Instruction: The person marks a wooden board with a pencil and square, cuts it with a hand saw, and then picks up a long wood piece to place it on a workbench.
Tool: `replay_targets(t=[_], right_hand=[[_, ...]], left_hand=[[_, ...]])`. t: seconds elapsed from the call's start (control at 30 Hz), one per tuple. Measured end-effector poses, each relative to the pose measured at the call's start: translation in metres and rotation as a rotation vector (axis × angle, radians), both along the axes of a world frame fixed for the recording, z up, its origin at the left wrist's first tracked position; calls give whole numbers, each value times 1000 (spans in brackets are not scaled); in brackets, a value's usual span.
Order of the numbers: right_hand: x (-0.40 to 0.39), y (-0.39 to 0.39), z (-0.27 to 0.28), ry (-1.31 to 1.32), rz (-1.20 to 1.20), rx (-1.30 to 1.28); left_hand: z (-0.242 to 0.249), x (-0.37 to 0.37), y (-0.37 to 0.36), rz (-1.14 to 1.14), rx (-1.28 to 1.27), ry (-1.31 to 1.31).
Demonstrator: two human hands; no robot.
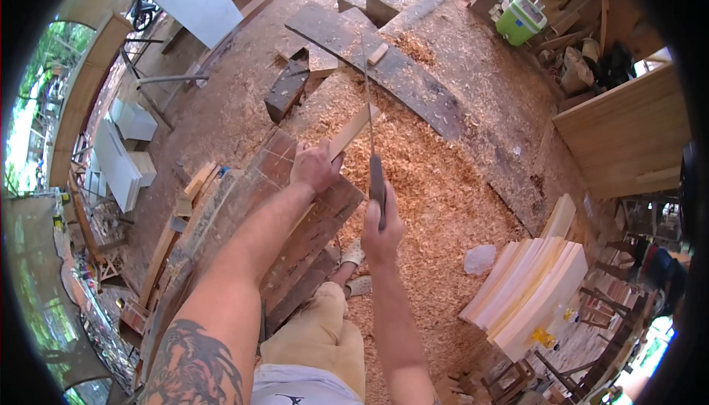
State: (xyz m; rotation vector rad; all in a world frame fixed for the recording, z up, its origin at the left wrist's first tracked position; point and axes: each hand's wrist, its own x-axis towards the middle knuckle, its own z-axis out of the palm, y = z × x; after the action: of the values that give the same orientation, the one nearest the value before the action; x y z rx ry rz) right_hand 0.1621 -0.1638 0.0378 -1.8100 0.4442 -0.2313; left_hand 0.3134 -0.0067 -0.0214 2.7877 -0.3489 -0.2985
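Left hand point(315, 166): grip closed round pale, flat wooden strip point(354, 130), which juts past worn brown wooden table point(336, 209). Right hand point(383, 229): grip wrapped on dark handle point(377, 176) of long, thin metal handsaw point(371, 135), which crosses strip near free end; contact unclear. Strip probably light, stiff, not slippery; best held flat near table edge. Saw likely flexes; hold by handle only.

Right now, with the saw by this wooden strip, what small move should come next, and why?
Probably one short, gentle stroke of the saw: your right hand grips its handle, the blade appears to cross the wooden strip near its far end, and your left hand holds the strip, set back from the blade.
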Motion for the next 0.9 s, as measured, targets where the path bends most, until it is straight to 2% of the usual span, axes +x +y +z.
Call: replay_targets(t=[0.1, 0.2, 0.27, 0.33, 0.4, 0.53, 0.63, 0.7, 0.8, 0.9], right_hand=[[24, -4, -8, -39, -23, -73], [-7, 0, 6, -64, -24, -54], [-56, 3, 15, -19, -14, -25], [-116, 0, 22, -95, 13, -46], [-180, -5, 37, 51, 66, 46], [-158, -5, 37, -107, 22, -70], [-63, -5, 0, -142, 16, -39], [-6, -2, 0, -4, 20, 4], [8, 1, -6, -21, -36, -64], [-38, 0, 9, -16, -8, -12]], left_hand=[[-1, 1, 0, -16, 22, 3], [0, 1, 0, 7, -3, 21], [-2, 0, 1, 13, 3, 28], [-4, 2, 0, 11, 7, 22], [-6, 2, 1, 3, 17, 8], [-6, 1, 1, -2, 19, 21], [-11, 1, 2, -5, 22, -6], [-8, 0, 1, -4, 25, -7], [-9, 1, 1, -4, 39, -22], [-8, 1, 1, 6, 34, 3]])
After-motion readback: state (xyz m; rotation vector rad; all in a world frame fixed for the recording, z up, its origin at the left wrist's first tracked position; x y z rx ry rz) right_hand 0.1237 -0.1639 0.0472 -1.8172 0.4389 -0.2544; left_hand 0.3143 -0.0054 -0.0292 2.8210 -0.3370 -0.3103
